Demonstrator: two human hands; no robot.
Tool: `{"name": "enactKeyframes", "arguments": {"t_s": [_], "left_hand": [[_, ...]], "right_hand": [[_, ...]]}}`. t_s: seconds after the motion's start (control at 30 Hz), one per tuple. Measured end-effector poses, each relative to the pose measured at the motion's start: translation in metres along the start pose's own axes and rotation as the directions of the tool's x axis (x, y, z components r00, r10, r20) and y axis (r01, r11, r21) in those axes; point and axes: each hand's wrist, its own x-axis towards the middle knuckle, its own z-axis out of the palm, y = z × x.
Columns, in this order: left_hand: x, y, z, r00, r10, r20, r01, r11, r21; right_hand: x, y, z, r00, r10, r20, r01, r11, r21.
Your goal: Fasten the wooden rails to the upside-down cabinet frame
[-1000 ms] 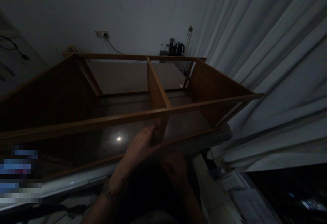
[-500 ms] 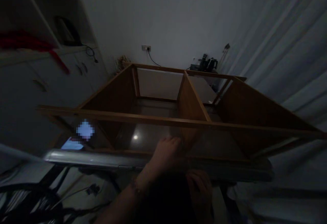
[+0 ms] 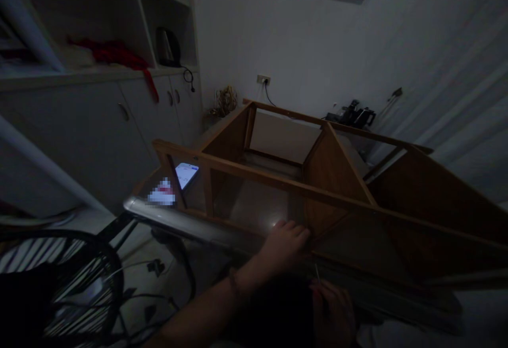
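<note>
A brown wooden shelf frame (image 3: 273, 181) with a middle divider (image 3: 337, 165) lies on a glossy table with a metal edge (image 3: 178, 221). My left hand (image 3: 283, 245) rests on the frame's near bottom rail by the foot of the divider, fingers curled over the wood. My right hand (image 3: 333, 311) is lower, in front of the table edge, fingers pinched on a thin pale pin-like piece (image 3: 317, 274) that sticks up; the room is dim and I cannot name it.
A lit phone (image 3: 186, 174) lies on the table's left end. White cupboards (image 3: 99, 126) with a kettle (image 3: 169, 47) and red cloth (image 3: 115, 54) stand at left. A black fan guard (image 3: 59, 284) and cables are on the floor. Curtains (image 3: 456, 99) hang at right.
My head has turned left, so the frame has slid right in view and the cupboards and fan appear. My left hand stays on the rail; my right hand now shows a thin piece.
</note>
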Motion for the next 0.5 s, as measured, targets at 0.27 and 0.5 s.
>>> {"name": "enactKeyframes", "arguments": {"t_s": [0.27,0.5], "left_hand": [[-0.001,-0.001,0.001,1.000,-0.010,0.003,0.010,1.000,-0.002],[-0.001,-0.004,0.001,1.000,0.011,0.019,-0.011,1.000,0.007]], "right_hand": [[-0.008,0.003,-0.006,0.997,0.041,-0.065,-0.042,0.999,-0.015],[-0.002,0.011,0.015,0.999,0.021,-0.045,-0.021,1.000,0.004]]}}
